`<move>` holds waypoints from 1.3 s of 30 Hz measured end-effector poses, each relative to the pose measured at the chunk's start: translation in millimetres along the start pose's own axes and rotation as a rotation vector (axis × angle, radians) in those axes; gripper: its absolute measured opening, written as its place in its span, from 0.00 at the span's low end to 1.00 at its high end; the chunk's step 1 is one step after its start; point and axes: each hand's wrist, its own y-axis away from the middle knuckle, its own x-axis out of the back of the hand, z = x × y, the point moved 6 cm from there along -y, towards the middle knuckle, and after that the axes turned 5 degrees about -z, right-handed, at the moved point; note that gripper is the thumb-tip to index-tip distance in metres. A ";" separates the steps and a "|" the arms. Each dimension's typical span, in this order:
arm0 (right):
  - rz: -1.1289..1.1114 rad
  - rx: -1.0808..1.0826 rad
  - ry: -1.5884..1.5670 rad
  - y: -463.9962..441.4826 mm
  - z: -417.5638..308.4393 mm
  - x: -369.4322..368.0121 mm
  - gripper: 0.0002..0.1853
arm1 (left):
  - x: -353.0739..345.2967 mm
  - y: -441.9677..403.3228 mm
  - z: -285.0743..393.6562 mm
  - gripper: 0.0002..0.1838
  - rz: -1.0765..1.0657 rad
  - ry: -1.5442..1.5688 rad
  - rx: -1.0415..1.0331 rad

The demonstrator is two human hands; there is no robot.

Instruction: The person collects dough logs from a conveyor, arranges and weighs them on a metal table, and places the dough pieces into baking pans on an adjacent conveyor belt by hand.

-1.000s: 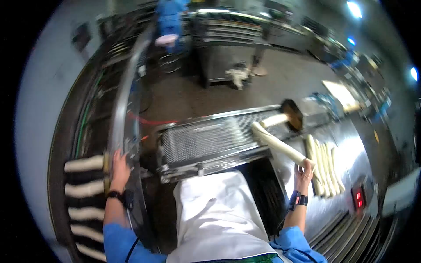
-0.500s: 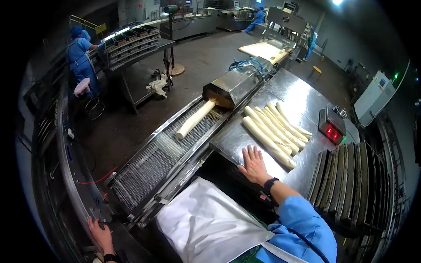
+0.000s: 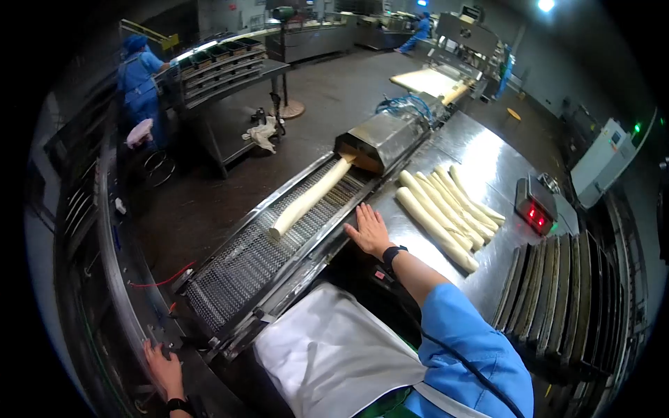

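My right hand [image 3: 371,232] lies flat with fingers spread on the near left corner of the steel table [image 3: 456,150], beside the conveyor. To its right several long pale dough rolls [image 3: 446,209] rest side by side. Another dough roll [image 3: 310,198] lies on the wire mesh conveyor belt [image 3: 240,268], its far end at the mouth of a metal housing [image 3: 390,136]. At lower left my left hand [image 3: 164,369] rests, fingers apart, on a metal rail [image 3: 122,292]. Neither hand holds anything.
A scale [image 3: 535,203] with red digits stands on the table's right side. Stacked long metal pans [image 3: 557,299] stand at the near right. At the far left a person in blue [image 3: 141,80] works by a rack of trays [image 3: 221,63]. A cloth [image 3: 261,132] hangs low near a stand.
My right hand has slid left across the table toward the conveyor. The dough roll on the belt has come further out of the housing, toward me. My left hand stays on the rail.
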 end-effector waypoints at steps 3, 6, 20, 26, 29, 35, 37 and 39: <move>0.116 -0.044 -0.001 -12.7 -39.1 -10.6 0.41 | 4.1 2.1 2.1 0.17 0.017 0.040 0.001; 0.170 0.246 0.076 -16.6 -114.7 -4.4 0.37 | 4.1 4.1 5.0 0.17 0.036 0.047 -0.028; -0.135 0.759 -0.054 -9.6 -249.8 -35.6 0.13 | 7.7 1.7 3.6 0.16 0.035 0.121 -0.019; 0.012 0.083 -1.472 17.9 -81.8 45.7 0.23 | 10.1 2.8 4.5 0.15 0.030 0.157 0.014; 0.481 -0.252 -1.475 58.0 73.7 52.7 0.23 | 12.5 3.9 10.7 0.15 0.047 0.145 0.012; 0.803 -0.768 -0.925 187.1 179.3 72.6 0.15 | 8.7 3.1 9.6 0.15 0.042 0.109 0.003; 0.675 -0.852 0.026 200.7 142.1 101.6 0.12 | 9.1 3.7 7.7 0.15 0.045 0.085 0.000; 0.774 -0.595 0.254 200.0 127.3 103.7 0.12 | 9.5 4.0 8.1 0.15 0.065 0.080 -0.019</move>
